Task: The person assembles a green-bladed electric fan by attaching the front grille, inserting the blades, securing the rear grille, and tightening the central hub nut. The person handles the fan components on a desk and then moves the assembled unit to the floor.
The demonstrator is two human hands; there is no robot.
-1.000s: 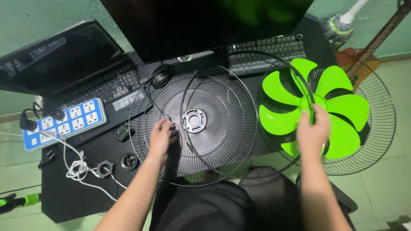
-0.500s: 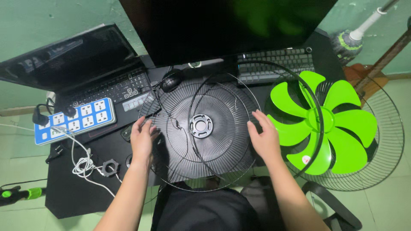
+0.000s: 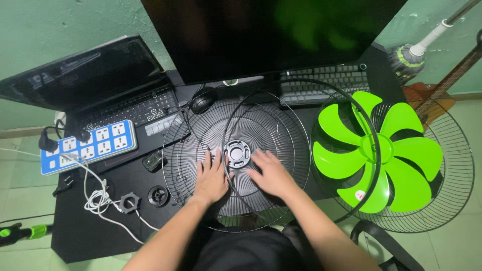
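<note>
Over the black desk [image 3: 90, 231], the round black wire fan guard [image 3: 281, 125] lies flat in front of me, its hub [image 3: 237, 153] at centre. My left hand [image 3: 211, 176] rests spread just left of the hub, my right hand [image 3: 271, 173] spread just right and near of it, about equally close. The green blade [image 3: 376, 150] sits well to the right.

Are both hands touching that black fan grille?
Touching. The head view shows the left hand and right hand lying flat on the grille.
</note>
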